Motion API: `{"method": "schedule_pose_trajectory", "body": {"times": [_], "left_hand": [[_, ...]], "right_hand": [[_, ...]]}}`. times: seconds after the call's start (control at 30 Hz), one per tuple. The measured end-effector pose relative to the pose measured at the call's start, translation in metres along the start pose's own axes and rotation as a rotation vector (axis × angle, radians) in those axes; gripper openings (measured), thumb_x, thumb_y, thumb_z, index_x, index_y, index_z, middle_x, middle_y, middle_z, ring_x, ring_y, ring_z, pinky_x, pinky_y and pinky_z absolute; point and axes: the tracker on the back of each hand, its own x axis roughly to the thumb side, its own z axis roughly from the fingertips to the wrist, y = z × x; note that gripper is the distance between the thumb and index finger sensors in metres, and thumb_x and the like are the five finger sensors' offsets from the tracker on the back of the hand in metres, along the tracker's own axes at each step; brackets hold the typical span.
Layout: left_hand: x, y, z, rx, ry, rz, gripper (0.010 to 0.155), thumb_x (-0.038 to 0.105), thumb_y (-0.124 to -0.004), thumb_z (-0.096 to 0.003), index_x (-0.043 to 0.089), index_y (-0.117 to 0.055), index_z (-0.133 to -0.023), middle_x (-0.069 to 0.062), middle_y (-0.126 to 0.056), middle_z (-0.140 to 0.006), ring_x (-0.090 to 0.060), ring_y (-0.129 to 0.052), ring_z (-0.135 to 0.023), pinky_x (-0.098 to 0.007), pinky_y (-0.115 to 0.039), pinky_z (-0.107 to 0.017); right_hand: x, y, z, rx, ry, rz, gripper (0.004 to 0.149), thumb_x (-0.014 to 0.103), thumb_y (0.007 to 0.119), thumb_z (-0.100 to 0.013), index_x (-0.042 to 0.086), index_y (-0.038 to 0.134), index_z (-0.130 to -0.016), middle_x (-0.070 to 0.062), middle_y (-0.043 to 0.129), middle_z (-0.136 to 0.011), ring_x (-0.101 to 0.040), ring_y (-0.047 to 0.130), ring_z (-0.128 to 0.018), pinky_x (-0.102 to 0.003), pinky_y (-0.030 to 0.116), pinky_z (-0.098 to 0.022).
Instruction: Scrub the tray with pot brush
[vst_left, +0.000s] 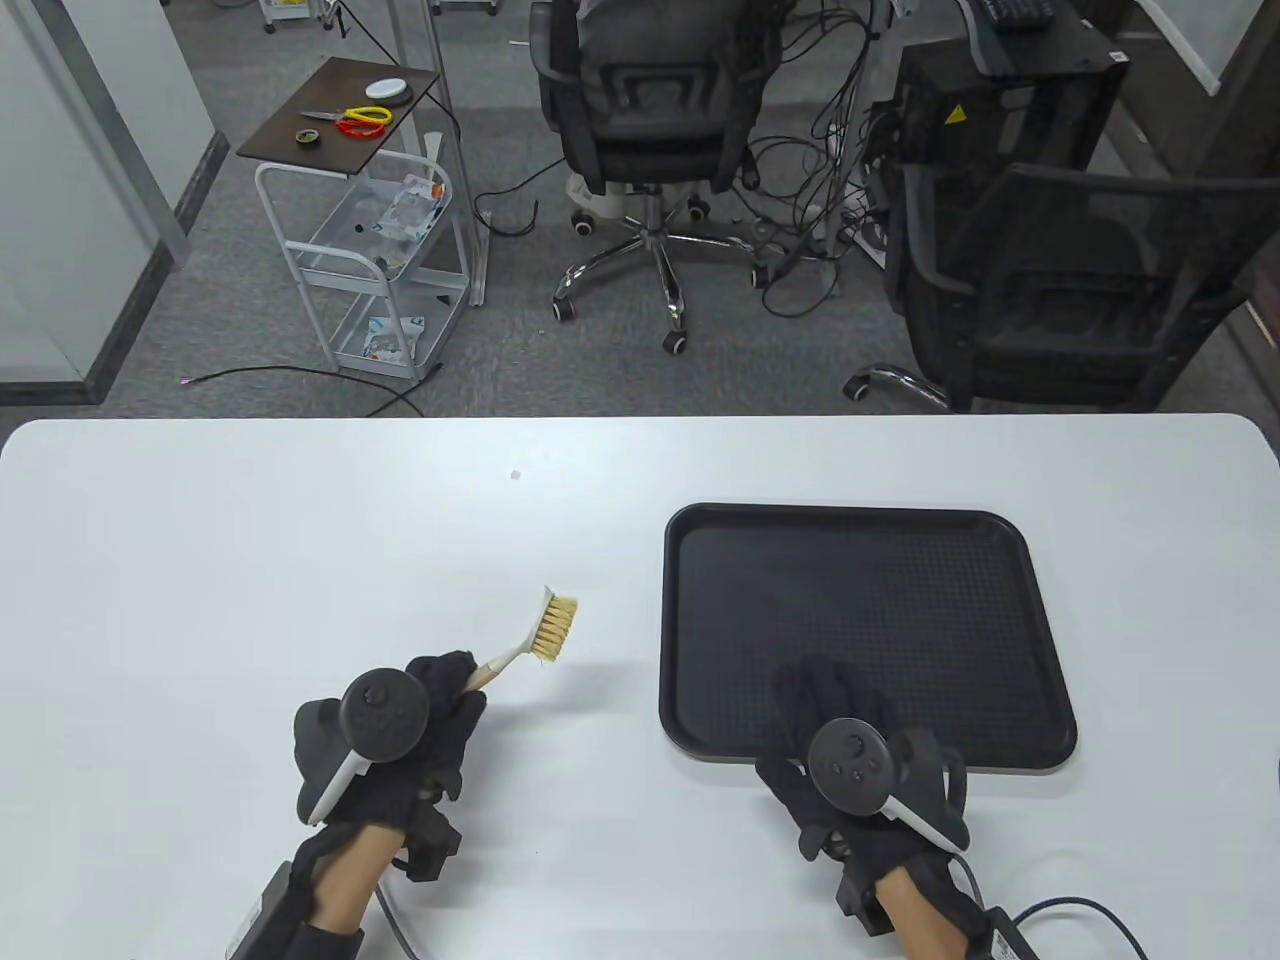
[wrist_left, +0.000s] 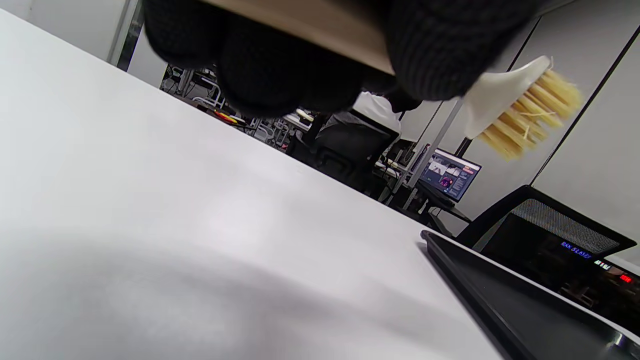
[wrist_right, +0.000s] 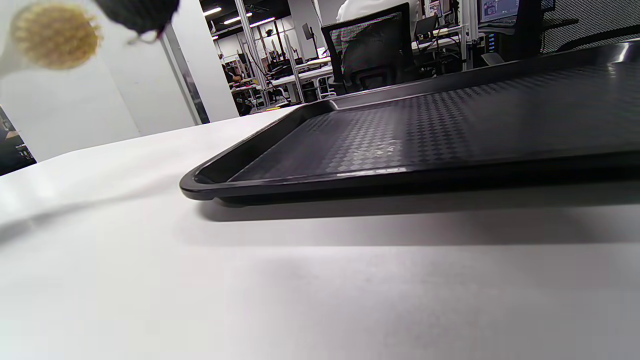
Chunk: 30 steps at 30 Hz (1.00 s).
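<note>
A black plastic tray (vst_left: 900, 600) lies flat on the white table (vst_left: 300, 560), right of centre. My left hand (vst_left: 448, 688) grips the wooden handle of the pot brush (vst_left: 553, 627) and holds it in the air left of the tray, bristles pointing right and down. The left wrist view shows the brush head (wrist_left: 525, 115) raised above the table, with the tray's corner (wrist_left: 525, 310) off to the right. My right hand (vst_left: 828, 695) reaches over the tray's near edge with fingers extended, holding nothing. The right wrist view looks low across the tray (wrist_right: 400, 130), with the brush head (wrist_right: 55, 35) at the top left.
Beyond the table's far edge stand two black office chairs (vst_left: 650, 110), a white wire cart (vst_left: 380, 260) and loose cables on the floor. A small speck (vst_left: 515, 476) lies on the table near the far edge.
</note>
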Motion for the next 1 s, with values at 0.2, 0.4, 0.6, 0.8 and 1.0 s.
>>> {"method": "schedule_pose_trajectory", "body": {"times": [0.2,0.4,0.6,0.8,1.0], "left_hand": [[-0.011,-0.008,0.005,-0.003,0.035,0.024,0.055,0.047,-0.073,-0.0449,0.037,-0.060,-0.097,0.000,-0.084,-0.084,-0.024,-0.086,-0.077,-0.050,-0.062,-0.071],[-0.010,-0.005,0.007,0.024,0.023,0.044,0.055,0.048,-0.073,-0.0448,0.038,-0.059,-0.097,0.001,-0.084,-0.082,-0.025,-0.093,-0.072,-0.049,-0.068,-0.068],[-0.010,-0.006,0.007,0.026,0.017,0.045,0.055,0.048,-0.073,-0.0449,0.038,-0.059,-0.097,0.001,-0.082,-0.083,-0.021,-0.093,-0.061,-0.048,-0.070,-0.063],[-0.011,-0.006,0.007,0.029,0.014,0.057,0.056,0.047,-0.073,-0.0451,0.039,-0.058,-0.098,0.001,-0.080,-0.085,-0.022,-0.091,-0.063,-0.048,-0.068,-0.064],[-0.013,-0.005,0.007,0.021,0.013,0.075,0.056,0.046,-0.073,-0.0453,0.038,-0.057,-0.099,0.000,-0.077,-0.088,-0.022,-0.088,-0.066,-0.049,-0.065,-0.066]], "right_hand": [[-0.003,0.001,-0.002,0.012,0.022,-0.002,0.081,0.055,0.073,-0.048,0.032,0.027,-0.110,-0.007,0.021,-0.118,-0.037,0.022,-0.110,-0.061,0.027,-0.078],[-0.015,-0.014,-0.001,-0.034,0.084,-0.067,0.080,0.054,0.074,-0.048,0.033,0.028,-0.110,-0.007,0.021,-0.119,-0.037,0.022,-0.111,-0.061,0.027,-0.078],[-0.062,-0.035,-0.010,-0.070,0.266,-0.091,0.077,0.052,0.076,-0.048,0.029,0.038,-0.111,-0.007,0.031,-0.119,-0.038,0.030,-0.111,-0.062,0.030,-0.078],[-0.138,-0.034,-0.028,-0.008,0.566,-0.005,0.078,0.047,0.079,-0.047,0.025,0.039,-0.110,-0.008,0.037,-0.117,-0.039,0.036,-0.110,-0.062,0.034,-0.077],[-0.191,-0.022,-0.028,0.101,0.781,0.138,0.081,0.047,0.079,-0.047,0.024,0.034,-0.110,-0.009,0.033,-0.117,-0.038,0.035,-0.110,-0.061,0.035,-0.077]]}}
